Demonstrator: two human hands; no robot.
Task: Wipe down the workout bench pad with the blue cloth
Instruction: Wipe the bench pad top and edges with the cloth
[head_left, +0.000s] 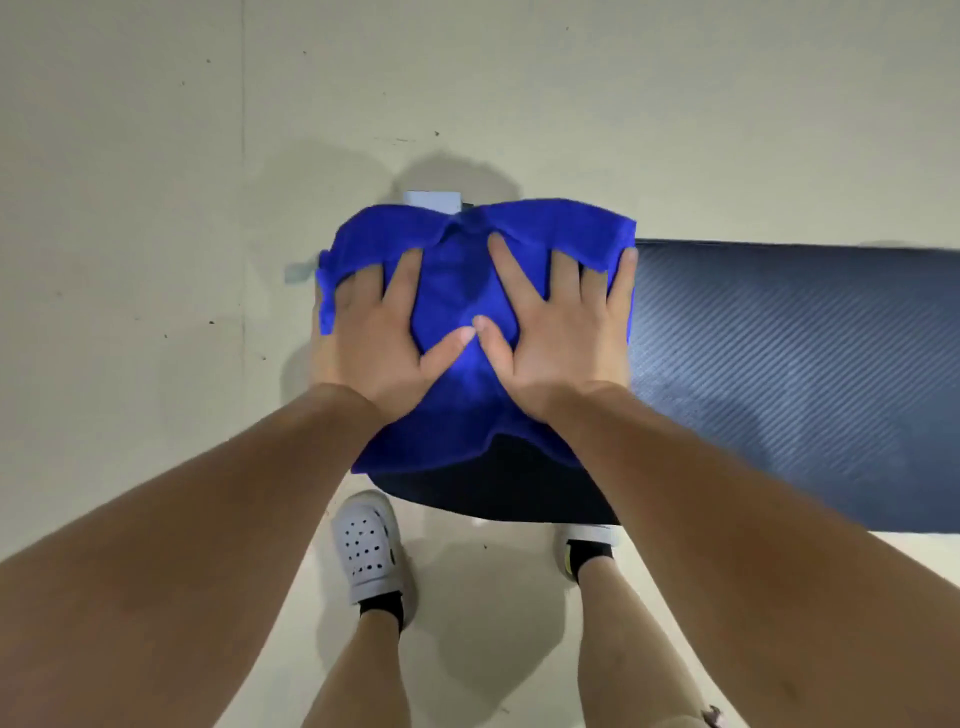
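Head view looks straight down on the blue cloth (452, 291), which lies spread over the left end of the workout bench pad (779, 364), its near edge rumpled just short of the pad's near side. Both hands press it flat: the left hand (374, 332) and right hand (561, 332) rest side by side with fingers straight and splayed, thumb tips touching, clutching nothing. Folds of cloth cover the outer fingertips of each hand. The dark, ribbed pad runs off to the right, bare. Below it on the pale floor (130, 208) stands a white perforated clog (371, 551) with a black sock; the other foot (589, 545) is partly hidden under the pad
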